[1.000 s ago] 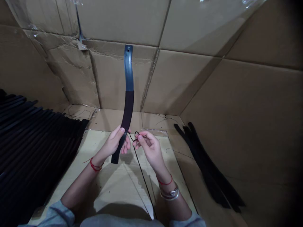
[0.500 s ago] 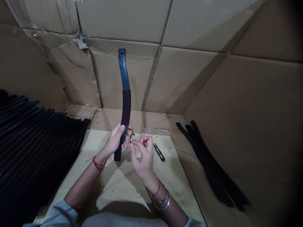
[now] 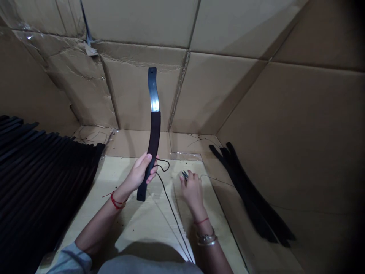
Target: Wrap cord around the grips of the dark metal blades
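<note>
My left hand [image 3: 143, 170] is closed around the lower part of a curved black strip [image 3: 154, 95], which stands tilted up with its holed end at the top. Dark brown cord wrapping [image 3: 154, 131] covers the strip's middle. From beside the left fingers a loose dark cord [image 3: 171, 207] makes a small loop and then trails down toward my body. To the right, my right hand [image 3: 194, 192] has its fingers closed over small thread snips [image 3: 184, 175]; their pointed blades show past the fingertips, and their handles are hidden by the hand.
A large pile of black strips [image 3: 51, 179] fills the left side. Several more dark strips [image 3: 251, 194] lie on the right against the cardboard wall [image 3: 308, 152]. Under my hands is a pale board [image 3: 114, 182], with thread scraps [image 3: 92, 135] along its far edge.
My right hand has let go of the cord, moved right and closed on the snips. The cord now hangs loose from the strip. My left hand keeps its hold.
</note>
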`<state>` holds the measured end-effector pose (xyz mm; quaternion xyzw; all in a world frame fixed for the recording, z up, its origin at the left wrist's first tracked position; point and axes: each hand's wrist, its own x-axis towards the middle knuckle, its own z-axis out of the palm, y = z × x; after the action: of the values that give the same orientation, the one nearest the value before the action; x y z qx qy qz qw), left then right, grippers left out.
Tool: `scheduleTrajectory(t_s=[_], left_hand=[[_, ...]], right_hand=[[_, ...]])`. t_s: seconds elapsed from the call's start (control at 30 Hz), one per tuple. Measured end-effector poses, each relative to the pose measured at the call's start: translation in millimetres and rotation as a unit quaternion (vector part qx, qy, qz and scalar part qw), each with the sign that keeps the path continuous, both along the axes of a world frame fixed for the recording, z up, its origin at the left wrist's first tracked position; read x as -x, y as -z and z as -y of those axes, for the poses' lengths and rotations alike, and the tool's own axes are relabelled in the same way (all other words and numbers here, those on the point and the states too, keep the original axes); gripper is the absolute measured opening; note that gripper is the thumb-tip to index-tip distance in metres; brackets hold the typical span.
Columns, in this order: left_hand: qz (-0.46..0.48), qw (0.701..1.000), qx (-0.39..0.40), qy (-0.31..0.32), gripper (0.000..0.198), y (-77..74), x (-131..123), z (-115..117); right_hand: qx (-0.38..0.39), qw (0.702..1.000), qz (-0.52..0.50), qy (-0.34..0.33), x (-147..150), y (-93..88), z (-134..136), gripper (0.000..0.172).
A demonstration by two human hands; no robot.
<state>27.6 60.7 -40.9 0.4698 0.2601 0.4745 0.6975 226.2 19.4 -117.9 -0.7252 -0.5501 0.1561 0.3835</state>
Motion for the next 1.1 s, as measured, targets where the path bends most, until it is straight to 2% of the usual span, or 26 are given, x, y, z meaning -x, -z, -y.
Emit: scheduleTrajectory(t_s=[0.07,0.13,0.23,0.33,0.43,0.5,0.53,0.6,0.63,0.77,0.97,1.1], left_hand=[[0.001,1.000,-0.005,-0.002,0.038,-2.1,0.3,2.7],[-0.002,1.000,-0.016,-0.005,0.037,-4.5,1.0,5.6],[-0.012,0.999,-0.035,-0.017,0.034,-7.4,2.9,10.7],[-0.028,0.998,-0.047,-0.028,0.032,-10.5,5.0,16.6],[-0.052,0.996,-0.063,-0.032,0.030,-14.8,6.3,22.9],[-0.068,0.994,-0.075,-0.036,0.029,-17.8,6.7,26.9],[-0.076,0.993,-0.082,-0.039,0.029,-19.1,6.8,28.7],[-0.089,0.990,-0.096,-0.047,0.028,-21.0,7.2,31.8],[-0.096,0.989,-0.103,-0.050,0.028,-21.7,7.4,33.0],[-0.121,0.982,-0.126,-0.068,0.030,-22.7,8.5,35.9],[-0.157,0.971,-0.163,-0.079,0.031,-22.4,8.3,38.7],[-0.159,0.968,-0.178,-0.083,0.030,-21.1,7.3,40.6]], right_hand=[[0.021,0.999,0.005,0.039,-18.5,14.8,-6.6,0.015],[0.033,0.999,-0.006,0.039,-28.5,25.9,-11.0,0.004],[0.043,0.997,-0.057,-0.004,-29.0,28.8,-12.0,0.016],[0.046,0.988,-0.136,-0.061,-13.2,9.4,-0.8,0.022],[0.032,0.967,-0.225,-0.114,15.5,-29.2,23.7,0.029],[0.038,0.911,-0.365,-0.186,35.9,-57.3,40.3,0.037],[0.047,0.892,-0.397,-0.213,44.9,-69.6,46.4,0.037],[0.045,0.870,-0.427,-0.242,58.4,-87.6,53.2,0.040],[0.042,0.868,-0.427,-0.248,62.8,-93.2,54.1,0.043],[0.032,0.879,-0.403,-0.253,69.8,-100.5,50.7,0.041],[0.040,0.837,-0.473,-0.273,77.0,-102.9,46.5,0.033],[0.015,0.837,-0.478,-0.267,81.1,-100.0,45.1,0.033]])
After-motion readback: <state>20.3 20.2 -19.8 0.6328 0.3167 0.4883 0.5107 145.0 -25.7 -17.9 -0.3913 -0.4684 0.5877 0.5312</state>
